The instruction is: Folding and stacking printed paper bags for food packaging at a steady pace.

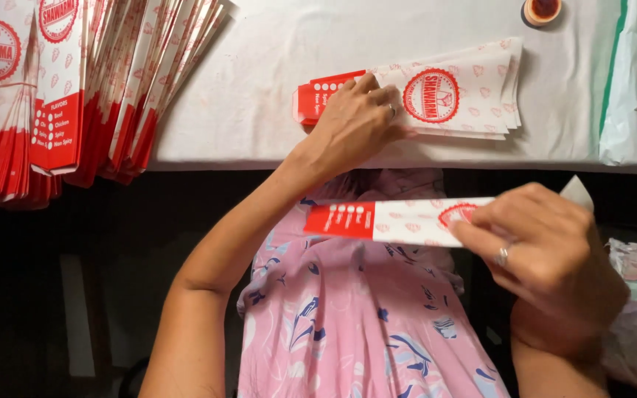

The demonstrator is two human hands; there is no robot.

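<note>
1. The left hand (354,121), at upper centre of the frame, lies flat with fingers spread on a small stack of flat paper sleeves (444,92). Its grip is wide and pressing down, not closed round anything.
2. That stack rests on the white bench (259,88), fanned slightly, with red ends toward the left and a round red emblem showing on the top sleeve just right of the fingers.
3. The right hand (547,254), at lower right of the frame, pinches a single folded sleeve (385,221) by its right end. Its grip is narrow, thumb and fingers closed on the paper; a ring shows on one finger.
4. This sleeve is held level off the bench edge, above the lap in a pink flowered dress (348,324), with its red end pointing left.
5. A large fanned pile of sleeves (90,81) fills the upper left of the frame.
6. A small round orange container (542,9) sits at the top edge, right of centre.
7. Pale green and white plastic sheeting (628,81) lies at the upper right.
</note>
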